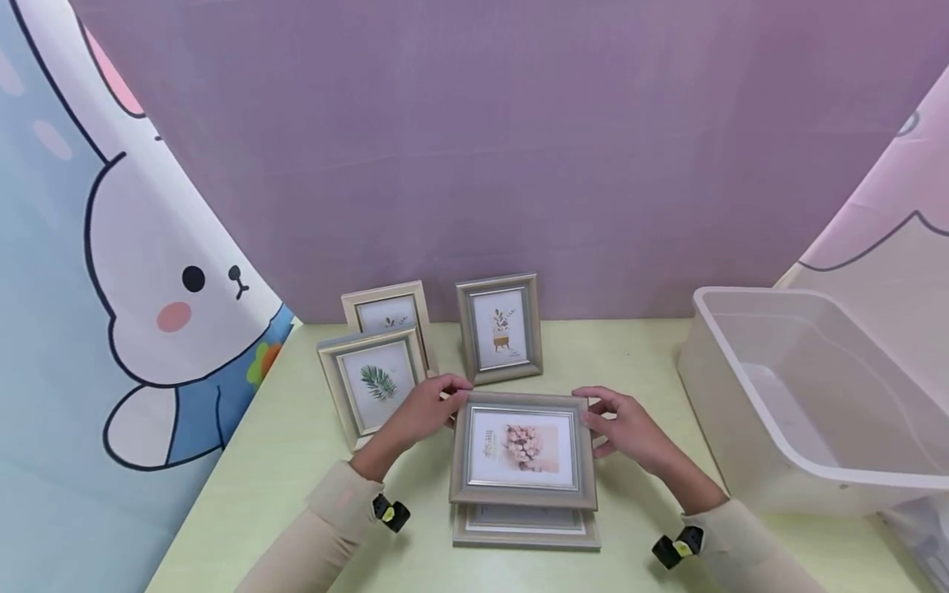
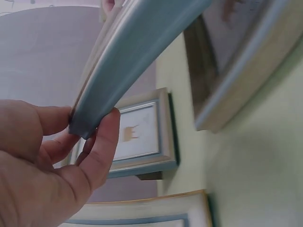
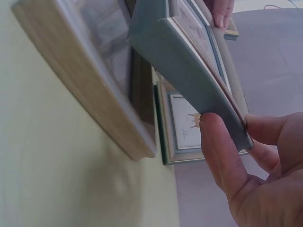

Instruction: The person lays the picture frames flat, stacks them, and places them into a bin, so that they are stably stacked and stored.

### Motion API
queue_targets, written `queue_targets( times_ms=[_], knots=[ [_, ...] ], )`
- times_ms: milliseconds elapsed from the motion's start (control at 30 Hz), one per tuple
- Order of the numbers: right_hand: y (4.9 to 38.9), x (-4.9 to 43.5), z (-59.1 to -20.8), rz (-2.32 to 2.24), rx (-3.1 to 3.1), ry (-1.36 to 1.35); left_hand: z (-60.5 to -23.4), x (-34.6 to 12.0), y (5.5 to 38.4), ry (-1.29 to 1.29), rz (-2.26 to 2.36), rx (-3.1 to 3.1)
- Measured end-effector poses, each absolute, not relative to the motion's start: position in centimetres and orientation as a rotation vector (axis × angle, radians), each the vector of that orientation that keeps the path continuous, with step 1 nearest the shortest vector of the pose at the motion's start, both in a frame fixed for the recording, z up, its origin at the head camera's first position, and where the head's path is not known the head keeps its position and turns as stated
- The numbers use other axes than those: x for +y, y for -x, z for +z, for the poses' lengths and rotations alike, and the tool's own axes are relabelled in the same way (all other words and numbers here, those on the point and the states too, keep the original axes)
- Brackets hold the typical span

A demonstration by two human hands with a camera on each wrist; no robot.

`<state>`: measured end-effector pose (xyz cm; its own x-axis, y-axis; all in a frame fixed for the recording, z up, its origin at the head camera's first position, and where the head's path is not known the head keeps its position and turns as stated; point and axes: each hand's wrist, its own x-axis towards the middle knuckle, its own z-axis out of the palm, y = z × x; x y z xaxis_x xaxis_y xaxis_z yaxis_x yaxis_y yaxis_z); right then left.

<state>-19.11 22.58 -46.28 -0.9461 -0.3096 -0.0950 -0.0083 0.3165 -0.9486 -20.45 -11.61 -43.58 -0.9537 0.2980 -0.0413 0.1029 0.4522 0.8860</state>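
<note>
Both hands hold a grey-beige picture frame (image 1: pixel 460 461) with a pink flower print, raised and lying sideways over another frame. My left hand (image 1: pixel 428 412) pinches its far left corner; in the left wrist view the thumb and fingers (image 2: pixel 106 142) grip the edge. At the far right corner my right hand (image 1: pixel 626 424) pinches it likewise, thumb on top and fingers (image 3: pixel 220 151) below, as the right wrist view tells. The lower picture frame (image 1: pixel 526 541) rests on the table, mostly hidden beneath the raised one.
Beyond the hands stands a grey frame with a plant print (image 1: pixel 535 362). To the left stand a leaf-print frame (image 1: pixel 331 371) and, partly behind it, a cream frame (image 1: pixel 418 301). A white plastic bin (image 1: pixel 722 428) is at the right. A purple backdrop (image 1: pixel 474 148) rises behind the table (image 1: pixel 630 354).
</note>
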Motion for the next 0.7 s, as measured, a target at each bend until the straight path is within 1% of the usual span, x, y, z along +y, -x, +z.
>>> queue_targets(
  times_ms=[167, 700],
  knots=[
    [18.8, 22.3, -47.0, -1.679, 2.284, 0.244, -44.9, -11.6, 20.3, -0.351, 1.476, 2.505],
    [18.3, 21.9, -48.3, -1.571, 2.334, 0.224, -46.6, -11.4, 19.6, -0.266, 1.346, 2.486]
  ],
)
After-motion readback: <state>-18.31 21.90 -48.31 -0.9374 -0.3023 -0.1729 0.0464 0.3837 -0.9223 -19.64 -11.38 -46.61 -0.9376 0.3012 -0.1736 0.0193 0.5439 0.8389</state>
